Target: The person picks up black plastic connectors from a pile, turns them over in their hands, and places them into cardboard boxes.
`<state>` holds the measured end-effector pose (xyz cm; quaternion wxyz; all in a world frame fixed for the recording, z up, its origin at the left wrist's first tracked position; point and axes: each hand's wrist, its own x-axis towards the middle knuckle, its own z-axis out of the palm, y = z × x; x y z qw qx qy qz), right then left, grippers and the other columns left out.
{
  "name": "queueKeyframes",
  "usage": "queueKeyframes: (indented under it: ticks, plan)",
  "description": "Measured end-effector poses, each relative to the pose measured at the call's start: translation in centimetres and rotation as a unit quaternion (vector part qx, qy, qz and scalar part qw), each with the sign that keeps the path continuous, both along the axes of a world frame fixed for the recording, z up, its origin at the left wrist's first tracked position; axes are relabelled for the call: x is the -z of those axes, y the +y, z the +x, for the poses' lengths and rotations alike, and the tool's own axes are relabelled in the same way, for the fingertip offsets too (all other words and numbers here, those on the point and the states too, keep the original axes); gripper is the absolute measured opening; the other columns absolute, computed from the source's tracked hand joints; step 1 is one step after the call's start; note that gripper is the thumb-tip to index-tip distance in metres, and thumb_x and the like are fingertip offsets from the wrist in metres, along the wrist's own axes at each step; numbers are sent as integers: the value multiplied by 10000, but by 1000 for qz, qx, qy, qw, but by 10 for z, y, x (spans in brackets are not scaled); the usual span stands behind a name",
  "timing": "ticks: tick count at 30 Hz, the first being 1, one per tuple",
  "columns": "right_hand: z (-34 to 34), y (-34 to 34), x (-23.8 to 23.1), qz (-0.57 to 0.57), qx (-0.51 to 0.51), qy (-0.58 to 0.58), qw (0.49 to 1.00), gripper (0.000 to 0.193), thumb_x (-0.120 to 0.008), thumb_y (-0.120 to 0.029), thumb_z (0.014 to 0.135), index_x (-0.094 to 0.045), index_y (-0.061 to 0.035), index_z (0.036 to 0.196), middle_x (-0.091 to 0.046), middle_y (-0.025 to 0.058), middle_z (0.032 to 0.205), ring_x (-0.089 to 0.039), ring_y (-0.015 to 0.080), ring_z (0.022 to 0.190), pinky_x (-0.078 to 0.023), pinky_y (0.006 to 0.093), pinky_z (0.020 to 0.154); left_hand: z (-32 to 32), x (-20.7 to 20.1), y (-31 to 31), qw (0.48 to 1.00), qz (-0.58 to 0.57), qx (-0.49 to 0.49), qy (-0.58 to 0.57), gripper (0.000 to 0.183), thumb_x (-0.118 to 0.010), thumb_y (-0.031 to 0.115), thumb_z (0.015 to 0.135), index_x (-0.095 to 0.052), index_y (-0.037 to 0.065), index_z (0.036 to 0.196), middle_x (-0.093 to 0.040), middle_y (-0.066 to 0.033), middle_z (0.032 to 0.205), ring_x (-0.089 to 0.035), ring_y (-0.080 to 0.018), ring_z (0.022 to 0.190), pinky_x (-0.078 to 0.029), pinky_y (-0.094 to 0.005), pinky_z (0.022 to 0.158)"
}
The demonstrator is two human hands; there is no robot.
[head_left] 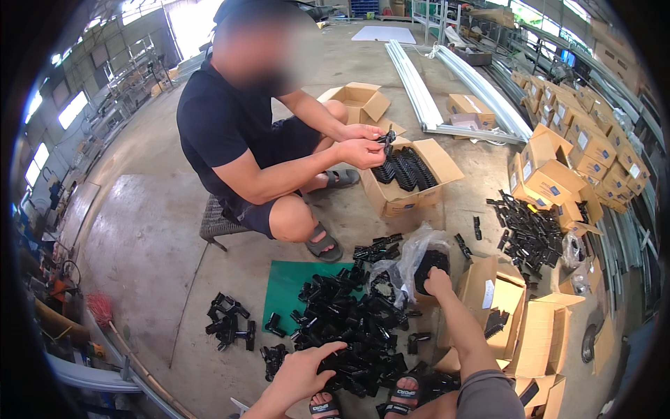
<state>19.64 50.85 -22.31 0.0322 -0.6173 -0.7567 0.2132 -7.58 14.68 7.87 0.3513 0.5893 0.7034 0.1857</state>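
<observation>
My left hand (pixel 301 373) hovers at the near edge of a heap of black plastic fittings (pixel 349 307), thumb and forefinger spread, with nothing seen between them. The fittings look like short, branched connectors; part of the heap covers a green mat (pixel 283 279). My right hand (pixel 437 281) reaches down to a box lined with a clear plastic bag (pixel 417 251), among small black parts (pixel 431 264). Its fingertips are hidden there, so any grip cannot be made out.
Opposite, a seated person (pixel 223 133) handles a black fitting above a carton (pixel 412 199) of similar pieces. A second heap of black parts (pixel 527 234) lies right, near open cartons (pixel 544 167) and stacked boxes (pixel 586 133). Loose fittings (pixel 227 321) lie left of the mat.
</observation>
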Motion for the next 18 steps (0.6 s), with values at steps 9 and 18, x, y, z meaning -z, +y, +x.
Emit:
queueKeyframes:
  ticks: [9,18]
  plan:
    - [-28,-128,-204,-445,63,572,686,189,-536,-171,1051,-601,-76,1200,-591,-15,894,-602,113,802,-512,284,706,4,-2,-12,996,85,20,31,643,-765,87,775,-561,218,1370,-713,-143,970,-693,-355,915,-559,-456,793]
    - [-52,-239,-282,-169,-186,452,856,180,-641,-83,989,-621,1,1147,-743,93,1023,-707,149,963,-543,279,838,13,-5,-17,995,95,-42,3,888,-758,12,740,-374,207,1516,-719,-198,1092,-675,-425,1017,-551,-479,886]
